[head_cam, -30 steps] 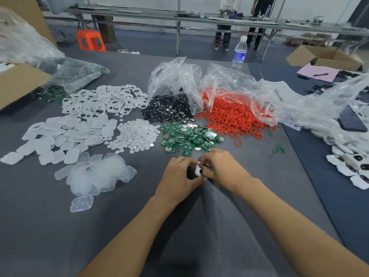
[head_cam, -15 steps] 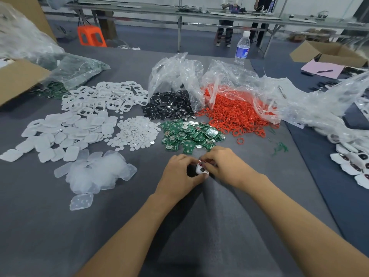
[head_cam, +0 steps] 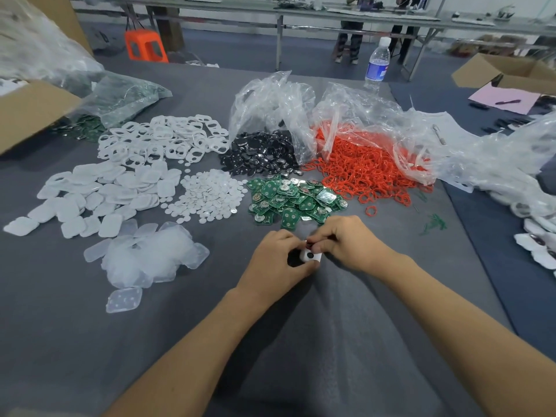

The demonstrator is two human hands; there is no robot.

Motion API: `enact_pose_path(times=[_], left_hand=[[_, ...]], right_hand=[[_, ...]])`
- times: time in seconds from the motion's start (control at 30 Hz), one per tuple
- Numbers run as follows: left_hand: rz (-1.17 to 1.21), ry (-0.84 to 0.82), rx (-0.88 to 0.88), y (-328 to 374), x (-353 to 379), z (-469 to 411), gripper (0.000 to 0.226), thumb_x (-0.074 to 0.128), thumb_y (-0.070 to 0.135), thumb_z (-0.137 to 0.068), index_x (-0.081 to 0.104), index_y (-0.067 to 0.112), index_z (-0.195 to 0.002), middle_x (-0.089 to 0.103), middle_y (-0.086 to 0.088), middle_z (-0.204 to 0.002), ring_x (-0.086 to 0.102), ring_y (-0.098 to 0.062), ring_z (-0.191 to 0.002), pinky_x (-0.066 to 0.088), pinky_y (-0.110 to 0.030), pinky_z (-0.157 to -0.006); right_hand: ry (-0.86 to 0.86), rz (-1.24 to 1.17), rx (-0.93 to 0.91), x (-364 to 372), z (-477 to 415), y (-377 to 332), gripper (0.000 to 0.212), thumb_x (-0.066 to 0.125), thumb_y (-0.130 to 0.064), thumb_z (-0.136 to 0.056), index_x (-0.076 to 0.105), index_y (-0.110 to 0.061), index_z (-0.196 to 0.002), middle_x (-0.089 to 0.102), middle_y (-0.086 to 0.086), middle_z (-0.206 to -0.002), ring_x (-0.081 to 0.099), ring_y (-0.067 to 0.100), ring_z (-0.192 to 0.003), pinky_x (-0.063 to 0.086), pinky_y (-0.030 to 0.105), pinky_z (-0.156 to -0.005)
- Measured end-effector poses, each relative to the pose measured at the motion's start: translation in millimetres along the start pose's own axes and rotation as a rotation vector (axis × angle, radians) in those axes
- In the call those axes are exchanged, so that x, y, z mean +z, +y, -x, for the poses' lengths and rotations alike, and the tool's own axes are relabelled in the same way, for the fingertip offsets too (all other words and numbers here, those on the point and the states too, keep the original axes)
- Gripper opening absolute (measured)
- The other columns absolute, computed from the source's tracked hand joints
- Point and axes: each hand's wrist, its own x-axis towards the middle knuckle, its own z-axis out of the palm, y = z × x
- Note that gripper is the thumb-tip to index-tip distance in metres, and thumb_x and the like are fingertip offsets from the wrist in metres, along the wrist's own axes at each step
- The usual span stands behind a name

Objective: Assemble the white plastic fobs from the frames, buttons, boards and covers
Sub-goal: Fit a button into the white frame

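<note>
A white fob with a black button is pinched between my left hand and my right hand, just above the grey felt. A bit of red shows at its top edge. Behind my hands lie piles of parts: white frames, white covers, small white discs, black buttons, green boards, red rings and clear pads.
Crumpled plastic bags rise behind the black and red piles. A cardboard box sits far left, a water bottle at the back, finished fobs at the right edge. People stand at distant tables.
Both hands stay together on the fob. The fob has turned slightly, so its white face and black button show more. The view has shifted a little.
</note>
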Motion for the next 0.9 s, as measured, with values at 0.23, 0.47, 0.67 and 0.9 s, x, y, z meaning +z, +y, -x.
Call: enact_pose_path(times=[0.23,0.47,0.67,0.9], left_hand=[[-0.164,-0.007,0.144,11.0,6.1,0.4,0.019,0.074,0.022,-0.089,0.064,0.007,-0.085,0.058,-0.007,-0.089,0.049,-0.024,-0.088,0.045,-0.034,-0.077],[-0.134,0.001,0.108,9.1,8.3,0.5,0.026,0.075,0.032,-0.089,0.059,0.013,-0.09,0.052,0.001,-0.092,0.042,-0.018,-0.091,0.04,-0.029,-0.082],[-0.106,0.013,0.035,5.9,9.6,0.4,0.03,0.073,0.034,-0.091,0.064,0.008,-0.103,0.056,-0.003,-0.102,0.046,-0.019,-0.099,0.041,-0.029,-0.088],[-0.024,0.018,0.024,4.0,3.2,-0.1,0.035,0.077,0.02,-0.086,0.073,0.006,-0.118,0.064,-0.007,-0.108,0.055,-0.02,-0.105,0.039,-0.017,-0.09]], right_hand=[[-0.105,-0.258,0.15,-6.2,-10.0,3.8,0.017,0.088,-0.012,-0.074,0.079,-0.027,-0.074,0.067,-0.012,-0.063,0.054,-0.004,-0.055,0.04,0.012,-0.059],[-0.11,-0.391,0.258,-5.5,-11.3,5.6,0.006,0.085,-0.011,-0.078,0.08,-0.009,-0.082,0.065,-0.007,-0.055,0.046,-0.003,-0.045,0.035,0.01,-0.049],[-0.033,-0.262,0.157,-0.2,9.3,9.5,0.021,0.077,-0.007,-0.086,0.079,-0.012,-0.106,0.076,0.005,-0.097,0.07,0.024,-0.093,0.053,0.036,-0.089],[0.129,0.015,-0.102,8.2,22.2,-0.4,0.019,0.076,-0.001,-0.083,0.079,-0.011,-0.099,0.074,0.006,-0.09,0.069,0.024,-0.087,0.053,0.036,-0.081]])
